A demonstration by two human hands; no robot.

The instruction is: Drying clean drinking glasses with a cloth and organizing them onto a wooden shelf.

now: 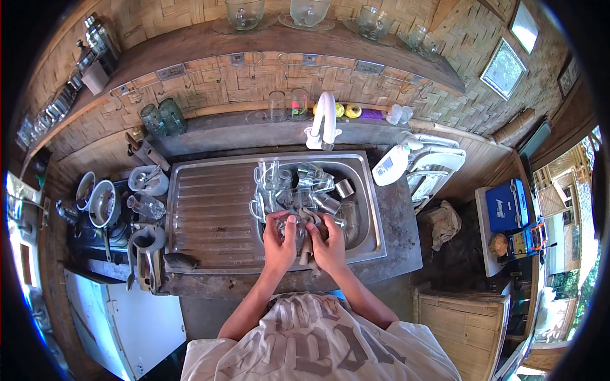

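Over the near side of the steel sink [377, 235], my two hands meet at the front rim. My left hand [280, 244] is closed round what looks like a clear glass [299, 231], mostly hidden by the fingers. A greyish-brown cloth [306, 249] hangs from my right hand [328, 246], whose closed fingers press it against the glass. Just beyond my hands, the basin is filled with several clear glass mugs [267, 174] on the left. Shiny metal cups [344, 187] lie among them on the right, some tipped over.
A white faucet [327, 117] arches behind the basin. The ribbed drainboard [213, 209] extends left, toward a stove with pans [105, 203]. Right of the sink stand a white bottle [391, 166] and a white rack [435, 159]. A wooden shelf [286, 39] holding glass cups runs above.
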